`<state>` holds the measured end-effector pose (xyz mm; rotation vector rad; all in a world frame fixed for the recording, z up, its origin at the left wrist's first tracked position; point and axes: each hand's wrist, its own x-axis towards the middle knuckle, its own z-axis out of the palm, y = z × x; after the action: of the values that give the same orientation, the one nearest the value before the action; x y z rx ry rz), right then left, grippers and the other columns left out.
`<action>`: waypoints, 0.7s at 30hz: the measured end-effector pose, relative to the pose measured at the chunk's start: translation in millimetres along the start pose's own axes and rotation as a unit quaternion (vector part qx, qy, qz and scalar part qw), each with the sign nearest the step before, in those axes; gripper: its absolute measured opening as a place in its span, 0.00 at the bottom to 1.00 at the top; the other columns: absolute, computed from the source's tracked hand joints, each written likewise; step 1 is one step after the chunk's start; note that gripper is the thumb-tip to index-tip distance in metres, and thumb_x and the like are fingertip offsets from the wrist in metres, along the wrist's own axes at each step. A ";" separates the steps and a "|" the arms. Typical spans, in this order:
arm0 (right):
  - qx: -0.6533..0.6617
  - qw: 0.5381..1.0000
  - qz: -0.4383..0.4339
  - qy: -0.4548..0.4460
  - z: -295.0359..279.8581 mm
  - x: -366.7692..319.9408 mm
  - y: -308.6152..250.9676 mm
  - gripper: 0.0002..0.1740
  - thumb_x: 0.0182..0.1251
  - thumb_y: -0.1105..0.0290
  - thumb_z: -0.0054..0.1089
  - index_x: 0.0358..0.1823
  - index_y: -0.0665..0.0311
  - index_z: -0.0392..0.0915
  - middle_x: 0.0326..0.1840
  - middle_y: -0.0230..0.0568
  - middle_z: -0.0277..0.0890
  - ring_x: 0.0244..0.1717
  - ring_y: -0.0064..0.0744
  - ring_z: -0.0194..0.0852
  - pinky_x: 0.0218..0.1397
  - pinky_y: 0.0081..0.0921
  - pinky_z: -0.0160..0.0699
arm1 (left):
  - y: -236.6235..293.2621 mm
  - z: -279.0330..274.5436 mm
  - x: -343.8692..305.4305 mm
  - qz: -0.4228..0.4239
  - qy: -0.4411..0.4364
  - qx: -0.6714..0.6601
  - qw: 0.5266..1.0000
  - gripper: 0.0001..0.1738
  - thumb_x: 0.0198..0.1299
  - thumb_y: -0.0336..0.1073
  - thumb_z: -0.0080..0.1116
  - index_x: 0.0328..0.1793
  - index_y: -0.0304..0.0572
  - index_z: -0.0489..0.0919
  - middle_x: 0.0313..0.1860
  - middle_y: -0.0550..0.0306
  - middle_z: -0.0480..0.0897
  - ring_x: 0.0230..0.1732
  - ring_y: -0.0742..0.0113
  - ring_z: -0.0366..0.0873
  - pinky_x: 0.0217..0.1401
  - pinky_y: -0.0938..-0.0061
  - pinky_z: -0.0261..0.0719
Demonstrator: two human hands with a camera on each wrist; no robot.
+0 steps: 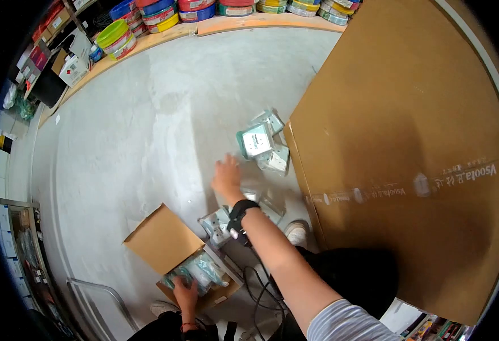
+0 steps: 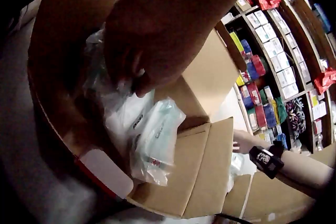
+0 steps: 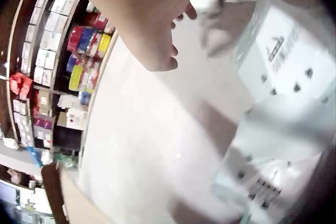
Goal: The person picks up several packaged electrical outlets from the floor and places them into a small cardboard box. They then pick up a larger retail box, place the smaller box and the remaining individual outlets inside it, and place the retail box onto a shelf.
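My left hand [image 1: 186, 295] is inside the open cardboard box [image 2: 178, 176], its fingers curled into the clear plastic of a wrapped wall socket [image 2: 113, 100]. Beside it in the box lies another bagged wall socket [image 2: 157, 137]. My right hand [image 1: 226, 179] is over the floor with loosely bent fingers and nothing in them. Ahead and right of it is a pile of bagged wall sockets [image 1: 257, 141], leaning close to the large carton. More wrapped sockets [image 1: 216, 225] lie under my right wrist, partly hidden by the arm; the right wrist view shows white plates [image 3: 289, 50] with pin holes.
A large brown carton [image 1: 397, 142] stands along the right side. Coiled wire rolls [image 1: 161, 14] line the shelf at the back. A black cable [image 1: 261, 290] runs by my legs, and a metal tube [image 1: 104, 287] lies left of the box. Shoes flank the work area.
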<state>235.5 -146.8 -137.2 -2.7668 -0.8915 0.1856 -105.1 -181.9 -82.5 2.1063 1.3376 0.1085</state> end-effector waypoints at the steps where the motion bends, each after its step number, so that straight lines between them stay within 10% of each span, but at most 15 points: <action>1: -0.015 0.999 0.018 -0.040 -9.5 6.7 15.2 0.25 0.42 0.62 0.55 0.46 0.60 0.70 0.60 0.47 0.50 0.61 0.41 0.46 0.58 0.40 0.49 | 5.6 -2.2 2.0 -0.020 -0.004 0.020 1.000 0.14 0.40 0.35 0.59 0.27 0.32 0.69 0.22 0.43 0.72 0.25 0.49 0.71 0.27 0.66 0.67; 4: -0.070 0.996 0.041 -0.030 -6.8 12.2 50.8 0.26 0.45 0.63 0.52 0.49 0.62 0.68 0.61 0.45 0.49 0.62 0.44 0.41 0.62 0.44 0.37 | 11.0 -8.5 9.5 -0.086 -0.123 0.073 0.986 0.17 0.42 0.38 0.60 0.27 0.29 0.70 0.21 0.42 0.71 0.23 0.53 0.69 0.26 0.67 0.65; 8: -0.095 0.995 0.003 -0.025 1.0 9.0 66.6 0.20 0.46 0.67 0.50 0.44 0.65 0.71 0.53 0.44 0.59 0.57 0.40 0.48 0.62 0.45 0.36 | 5.5 -8.1 12.4 0.001 -0.049 0.013 0.999 0.15 0.43 0.36 0.56 0.26 0.28 0.69 0.15 0.47 0.68 0.18 0.57 0.64 0.23 0.68 0.63; 14: 0.058 0.990 -0.061 0.116 -38.6 17.3 47.8 0.04 0.40 0.74 0.54 0.20 0.66 0.74 0.24 0.46 0.74 0.28 0.42 0.72 0.33 0.29 0.69 | 11.4 -33.7 7.7 0.036 0.067 -0.004 0.997 0.12 0.40 0.34 0.54 0.21 0.31 0.68 0.14 0.43 0.69 0.19 0.47 0.67 0.22 0.65 0.65; 16: 0.188 0.979 -0.029 0.079 -84.9 6.1 16.7 0.08 0.41 0.74 0.53 0.26 0.67 0.74 0.26 0.50 0.73 0.31 0.45 0.72 0.36 0.32 0.69 | 14.1 -34.9 2.4 -0.073 0.013 -0.095 0.993 0.13 0.40 0.35 0.55 0.20 0.32 0.67 0.15 0.42 0.70 0.20 0.45 0.68 0.23 0.64 0.65; 21: 0.267 0.963 -0.011 0.010 -127.8 -25.4 -48.2 0.18 0.38 0.73 0.54 0.37 0.66 0.75 0.36 0.53 0.73 0.41 0.45 0.71 0.44 0.31 0.69 | 7.6 -23.9 1.4 -0.026 0.009 -0.089 0.996 0.12 0.40 0.34 0.56 0.21 0.34 0.67 0.19 0.43 0.72 0.24 0.45 0.70 0.26 0.63 0.67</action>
<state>212.2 -146.3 -0.3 -2.2514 -0.7340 0.3388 -107.8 -171.7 -59.6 1.9258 1.3397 0.2164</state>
